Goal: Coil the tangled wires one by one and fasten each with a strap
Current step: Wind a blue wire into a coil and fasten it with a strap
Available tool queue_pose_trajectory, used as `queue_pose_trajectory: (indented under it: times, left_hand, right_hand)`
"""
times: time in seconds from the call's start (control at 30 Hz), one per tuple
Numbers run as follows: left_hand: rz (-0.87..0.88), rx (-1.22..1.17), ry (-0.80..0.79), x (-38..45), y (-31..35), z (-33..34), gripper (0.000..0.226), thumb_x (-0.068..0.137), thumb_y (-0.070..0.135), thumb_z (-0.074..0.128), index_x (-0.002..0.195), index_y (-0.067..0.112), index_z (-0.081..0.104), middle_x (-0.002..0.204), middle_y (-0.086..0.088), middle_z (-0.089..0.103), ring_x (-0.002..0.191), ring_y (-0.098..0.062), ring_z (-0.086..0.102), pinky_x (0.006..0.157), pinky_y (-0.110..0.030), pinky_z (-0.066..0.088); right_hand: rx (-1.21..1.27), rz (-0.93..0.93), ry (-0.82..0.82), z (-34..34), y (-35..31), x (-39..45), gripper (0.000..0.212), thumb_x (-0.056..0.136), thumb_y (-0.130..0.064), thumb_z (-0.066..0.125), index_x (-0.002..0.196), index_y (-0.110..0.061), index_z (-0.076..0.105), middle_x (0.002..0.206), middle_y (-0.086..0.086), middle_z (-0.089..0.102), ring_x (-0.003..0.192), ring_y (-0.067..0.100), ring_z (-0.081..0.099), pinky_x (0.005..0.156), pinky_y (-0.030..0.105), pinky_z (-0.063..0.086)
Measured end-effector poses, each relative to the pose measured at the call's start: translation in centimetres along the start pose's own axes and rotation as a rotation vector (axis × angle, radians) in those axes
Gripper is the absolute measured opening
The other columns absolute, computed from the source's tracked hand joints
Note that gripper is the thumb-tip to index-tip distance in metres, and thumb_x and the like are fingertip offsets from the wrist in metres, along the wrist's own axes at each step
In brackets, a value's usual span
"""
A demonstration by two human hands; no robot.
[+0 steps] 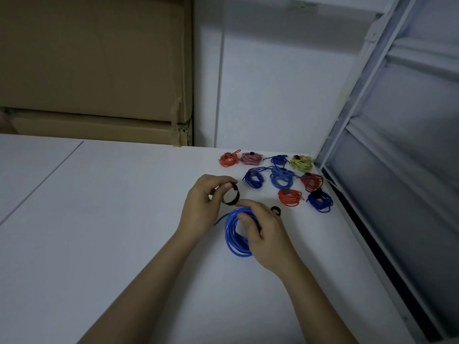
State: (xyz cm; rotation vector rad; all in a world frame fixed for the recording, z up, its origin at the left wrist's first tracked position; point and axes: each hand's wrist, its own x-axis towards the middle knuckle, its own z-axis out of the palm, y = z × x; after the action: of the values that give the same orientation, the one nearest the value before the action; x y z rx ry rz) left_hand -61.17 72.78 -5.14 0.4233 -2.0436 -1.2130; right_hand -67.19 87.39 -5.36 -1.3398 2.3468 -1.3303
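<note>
My right hand (pixel 264 234) grips a coil of blue wire (pixel 234 238) over the white table, with the thumb across the coil's strands. My left hand (pixel 205 204) pinches a black strap (pixel 231 194) curled into a loop just above the coil. The strap's lower end meets the top of the coil near my right fingertips. One loose end of the blue wire sticks out to the left. A second small black strap (pixel 275 210) lies on the table right behind my right hand.
Several strapped coils lie at the table's back right: orange (pixel 229 159), pink (pixel 251 158), yellow-green (pixel 301 162), blue (pixel 282 178), red (pixel 311 182). A white table (pixel 99 232) spreads to the left. Cardboard boxes (pixel 94 70) stand behind; a window frame (pixel 372 170) borders the right.
</note>
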Motion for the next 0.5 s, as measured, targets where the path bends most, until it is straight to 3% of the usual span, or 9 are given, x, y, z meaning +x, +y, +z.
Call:
queue_pose_trajectory:
  times: [0.07,0.13,0.2,0.27,0.33,0.43,0.5]
  left_hand:
    - [0.038,0.036,-0.037,0.1,-0.4,-0.2,0.024,0.095,0.01,0.054,0.1,0.029,0.068,0.096,0.016,0.063,0.084,-0.005,0.061,0.07,-0.023,0.052]
    - [0.096,0.072,-0.069,0.2,-0.8,-0.5,0.025,0.094,0.005,0.055,0.102,0.024,0.069,0.096,0.013,0.063,0.083,-0.007,0.061,0.069,-0.022,0.053]
    - [0.156,0.098,-0.058,0.3,-1.1,-0.7,0.023,0.092,0.002,0.057,0.104,0.017,0.07,0.094,0.015,0.061,0.08,-0.006,0.06,0.068,-0.022,0.053]
    - [0.183,0.126,-0.028,0.4,-1.4,-0.8,0.02,0.091,0.003,0.059,0.105,0.013,0.069,0.092,0.018,0.059,0.079,-0.005,0.06,0.069,-0.024,0.054]
    - [0.19,0.167,-0.01,0.3,-1.7,-1.0,0.014,0.089,0.003,0.061,0.101,0.01,0.066,0.09,0.011,0.059,0.077,-0.008,0.061,0.068,-0.029,0.056]
    - [0.236,0.222,-0.009,0.3,-2.2,-1.4,0.008,0.088,0.001,0.063,0.092,0.008,0.062,0.087,0.002,0.058,0.074,-0.013,0.059,0.063,-0.032,0.054]
    - [0.251,0.229,-0.012,0.2,-2.5,-1.8,0.009,0.087,0.001,0.065,0.087,0.01,0.061,0.084,0.002,0.059,0.073,-0.012,0.058,0.061,-0.034,0.053]
  right_hand:
    - [0.086,0.004,0.024,-0.2,-0.2,-0.2,0.027,0.099,-0.02,0.045,0.124,-0.023,0.057,0.1,-0.025,0.06,0.095,-0.008,0.053,0.081,0.005,0.039]
    - [0.241,0.093,0.04,-0.6,-0.5,0.2,0.026,0.1,-0.021,0.044,0.121,-0.025,0.057,0.074,-0.027,0.058,0.072,-0.004,0.055,0.07,0.012,0.042]
    - [0.346,0.212,0.001,-0.6,-0.4,1.1,0.026,0.101,-0.023,0.042,0.121,-0.024,0.058,0.059,-0.021,0.053,0.056,0.001,0.048,0.062,0.019,0.041]
    - [0.392,0.277,-0.075,-0.3,-0.5,1.9,0.025,0.101,-0.022,0.041,0.118,-0.021,0.06,0.054,-0.014,0.049,0.052,0.003,0.044,0.059,0.023,0.041]
    - [0.476,0.295,-0.106,0.1,-0.7,2.3,0.024,0.101,-0.021,0.042,0.109,-0.022,0.065,0.06,-0.007,0.051,0.057,0.009,0.047,0.059,0.024,0.043]
    - [0.639,0.275,-0.147,0.3,-0.8,2.5,0.027,0.1,-0.026,0.044,0.095,-0.032,0.07,0.088,0.029,0.056,0.077,0.023,0.053,0.07,0.029,0.046]
    - [0.657,0.224,-0.228,0.2,-0.8,2.6,0.025,0.098,-0.03,0.046,0.096,-0.036,0.07,0.099,0.034,0.053,0.083,0.024,0.053,0.072,0.029,0.048]
